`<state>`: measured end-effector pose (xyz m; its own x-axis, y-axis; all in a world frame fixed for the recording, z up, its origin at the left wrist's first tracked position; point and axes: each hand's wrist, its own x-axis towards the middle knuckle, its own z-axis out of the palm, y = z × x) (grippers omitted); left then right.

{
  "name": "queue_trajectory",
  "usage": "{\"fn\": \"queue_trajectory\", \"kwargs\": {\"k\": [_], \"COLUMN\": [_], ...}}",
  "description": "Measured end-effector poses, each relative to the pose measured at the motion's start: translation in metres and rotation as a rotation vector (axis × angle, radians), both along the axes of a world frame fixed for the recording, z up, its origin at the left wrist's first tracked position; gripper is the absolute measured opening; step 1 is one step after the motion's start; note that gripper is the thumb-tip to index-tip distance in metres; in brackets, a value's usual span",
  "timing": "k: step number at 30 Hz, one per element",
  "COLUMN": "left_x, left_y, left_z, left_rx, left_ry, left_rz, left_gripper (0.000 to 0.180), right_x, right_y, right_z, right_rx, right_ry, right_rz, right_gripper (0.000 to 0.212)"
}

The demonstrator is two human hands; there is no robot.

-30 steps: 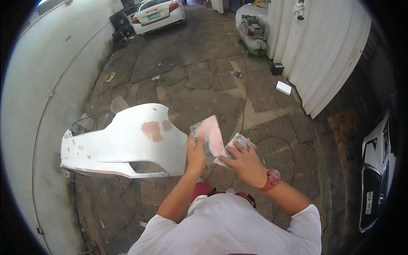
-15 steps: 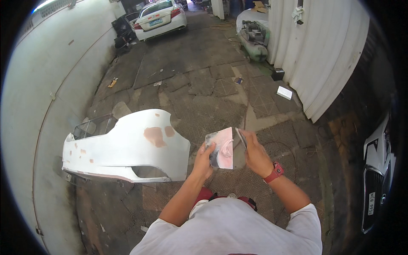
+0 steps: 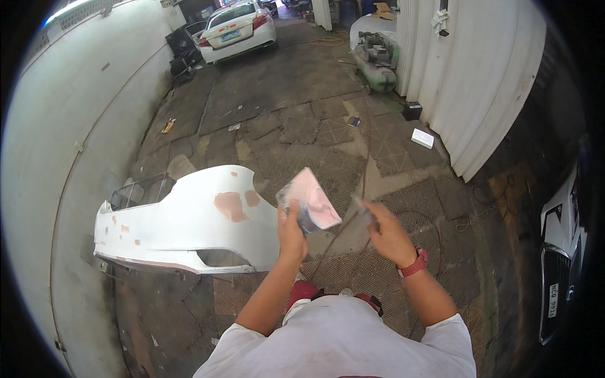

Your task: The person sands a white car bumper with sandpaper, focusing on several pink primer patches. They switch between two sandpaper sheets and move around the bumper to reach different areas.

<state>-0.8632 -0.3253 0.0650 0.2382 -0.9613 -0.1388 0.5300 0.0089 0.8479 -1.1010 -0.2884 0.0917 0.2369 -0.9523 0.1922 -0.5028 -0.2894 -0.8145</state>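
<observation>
My left hand (image 3: 291, 234) is closed on a flat putty mixing board (image 3: 295, 190), with the thumb over its grey-smeared part. Pink body filler (image 3: 315, 200) covers much of the board's face. To the right of the board and apart from it, my right hand (image 3: 389, 238) grips a putty spreader (image 3: 363, 209), which is smeared by motion. A red watch (image 3: 414, 263) is on my right wrist. On the left lies a white car bumper (image 3: 170, 220) with several brownish filler patches, the largest (image 3: 230, 206) near its right end.
A white car (image 3: 238, 33) stands far ahead, and the front of another (image 3: 558, 252) is at the right. An air compressor (image 3: 377, 60) sits by the white folding door (image 3: 476, 82). A hose (image 3: 367, 157) crosses the paved floor, where a white box (image 3: 422, 138) lies.
My left hand has tilted the board and moved it to the left. My right hand has shifted right and slightly down with the spreader, so the two are farther apart.
</observation>
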Motion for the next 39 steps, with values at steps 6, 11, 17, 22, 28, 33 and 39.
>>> {"fn": "queue_trajectory", "kwargs": {"k": [6,11,17,22,28,33,39], "left_x": [-0.007,-0.001,0.008,-0.004,0.001,0.004,-0.006], "left_y": [0.009,0.007,0.001,0.009,0.004,0.001,0.005], "left_z": [-0.024,-0.025,-0.005,-0.013,-0.027,-0.031,-0.032], "left_rx": [-0.078,-0.053,0.098,-0.018,-0.070,-0.003,-0.084], "left_ry": [-0.357,-0.299,0.036,0.110,-0.338,-0.173,-0.414], "left_rz": [-0.271,0.040,-0.175,-0.234,-0.073,-0.089,-0.151], "left_gripper": [0.041,0.042,0.038,0.041,0.038,0.041,0.043], "right_x": [0.027,0.023,0.037,0.018,0.021,0.015,0.035], "right_y": [0.010,0.021,0.030,-0.008,0.002,0.001,0.008], "right_z": [0.020,0.006,0.044,-0.023,0.019,0.020,0.013], "right_rx": [-0.416,-0.348,-0.494,-0.228,-0.420,-0.298,-0.431], "right_ry": [0.621,0.731,0.238,0.558,0.535,0.677,0.626], "right_rz": [0.023,0.278,0.371,0.063,0.037,0.073,0.158], "right_gripper": [0.056,0.058,0.062,0.065,0.057,0.060,0.056]}}
